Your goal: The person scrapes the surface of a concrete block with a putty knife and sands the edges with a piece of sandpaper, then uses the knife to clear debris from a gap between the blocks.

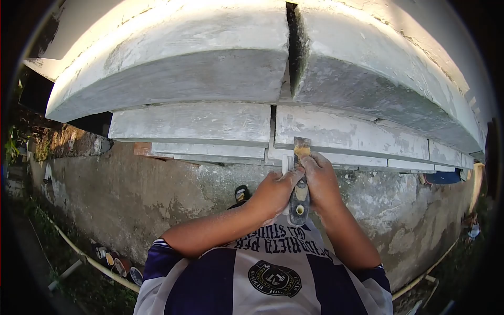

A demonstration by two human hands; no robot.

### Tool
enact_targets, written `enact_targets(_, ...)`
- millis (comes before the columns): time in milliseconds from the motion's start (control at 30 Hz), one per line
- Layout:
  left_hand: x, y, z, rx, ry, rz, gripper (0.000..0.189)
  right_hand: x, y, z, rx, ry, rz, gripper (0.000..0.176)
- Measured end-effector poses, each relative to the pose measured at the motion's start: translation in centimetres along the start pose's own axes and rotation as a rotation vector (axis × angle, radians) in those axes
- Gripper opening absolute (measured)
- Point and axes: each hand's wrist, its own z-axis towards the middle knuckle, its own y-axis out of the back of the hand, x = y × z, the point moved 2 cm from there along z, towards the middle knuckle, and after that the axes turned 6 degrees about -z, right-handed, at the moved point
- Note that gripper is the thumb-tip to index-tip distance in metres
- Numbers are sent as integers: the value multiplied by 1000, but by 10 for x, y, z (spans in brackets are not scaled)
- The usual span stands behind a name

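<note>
I have both hands closed around the putty knife (301,195), left hand (272,191) and right hand (321,181) gripping it from either side. Its blade lies flat on the white moulding (199,123), just right of the vertical joint (295,52) and low down on it. The ledges look mostly skimmed, but above the blade the joint gapes dark and unfilled, so I judge much remains.
</note>
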Motion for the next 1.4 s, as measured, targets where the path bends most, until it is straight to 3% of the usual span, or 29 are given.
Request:
enact_targets(200,-27,-6,7,101,79,11,30,14,-1,17,35,-3,155,19)
enact_targets(433,6,1,8,82,40,-45,30,0,6,7,-7,-25,-5,21)
enact_targets(567,-11,-3,17,59,89,-33,31,14,0,15,-25,-24,87,21)
enact_targets(700,5,16,-3,54,21,156,33,-3,-5,-7,25,-47,3,25)
enact_targets(733,9,20,-8,-32,8,195,34,-4,-7,-11,6,-20,-144,25)
enact_targets(833,8,23,-7,4,-27,93,43,-4,-12,-3,7,-17,-79,22)
enact_targets(967,0,19,17,-52,-47,48,32,4,-15,18,21,-36,-54,19)
enact_targets(1067,6,27,-3,-7,-23,120,30,-12,-13,3,47,7,-49,20)
enact_targets(1167,4,30,-19,-2,-21,201,31,-32,-12,-2,29,126,-231,21)
enact_targets(1233,-5,25,-18,-40,-4,185,34,-13,-19,3,55,46,-68,21)
enact_targets(1267,-1,25,-6,-33,-89,62,34,-6,-22,6,67,5,14,21)
enact_targets(1400,-5,26,-5,-92,-72,85,32,-7,-23,8,77,17,-20,21)
